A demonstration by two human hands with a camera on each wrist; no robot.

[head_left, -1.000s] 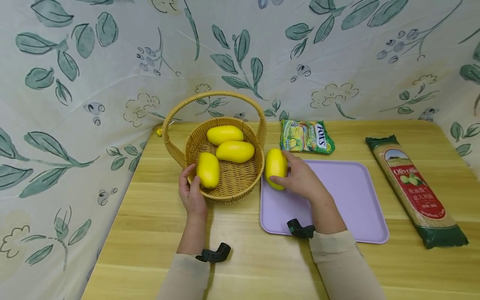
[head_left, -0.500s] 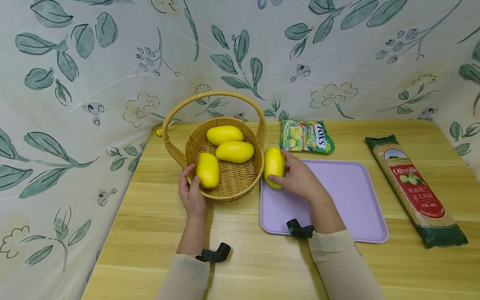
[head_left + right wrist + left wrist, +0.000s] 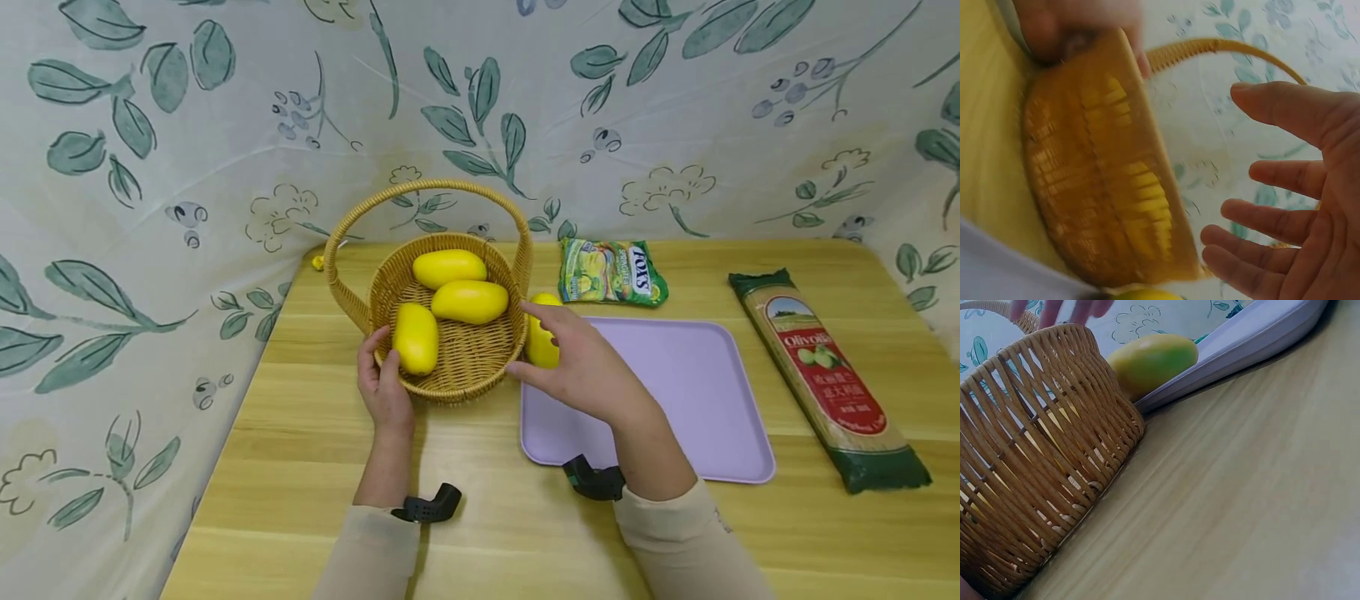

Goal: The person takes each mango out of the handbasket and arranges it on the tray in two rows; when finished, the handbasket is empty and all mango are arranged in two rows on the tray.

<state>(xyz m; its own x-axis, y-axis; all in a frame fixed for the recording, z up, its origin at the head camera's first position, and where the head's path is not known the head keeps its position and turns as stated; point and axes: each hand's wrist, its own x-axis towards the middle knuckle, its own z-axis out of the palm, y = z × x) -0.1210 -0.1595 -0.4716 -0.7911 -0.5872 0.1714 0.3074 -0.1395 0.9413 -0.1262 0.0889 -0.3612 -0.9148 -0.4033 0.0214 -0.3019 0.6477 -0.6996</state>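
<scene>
In the head view a wicker basket (image 3: 468, 360) with a tall handle stands on the table, three yellow mangoes (image 3: 415, 337) lying inside. My left hand (image 3: 388, 396) grips the basket's near left rim, thumb at the edge. Another mango (image 3: 542, 343) rests on the lilac tray (image 3: 697, 392), close against the basket's right side; the left wrist view shows this mango (image 3: 1154, 365) with a greenish patch. Above it, partly covering it, my right hand (image 3: 588, 371) is spread, fingertips near the basket's right rim. The right wrist view shows the right hand (image 3: 1291, 212) holding nothing.
Behind the tray lies a green Fox's candy bag (image 3: 611, 272). A long pack of Olivoila spaghetti (image 3: 828, 375) lies to the tray's right. A leaf-patterned cloth (image 3: 480, 100) hangs behind the wooden table (image 3: 487, 533).
My right hand has let go of the mango beside the basket, opened wider and moved left towards the basket rim. The mango had shifted slightly left. My left hand stays on the basket.
</scene>
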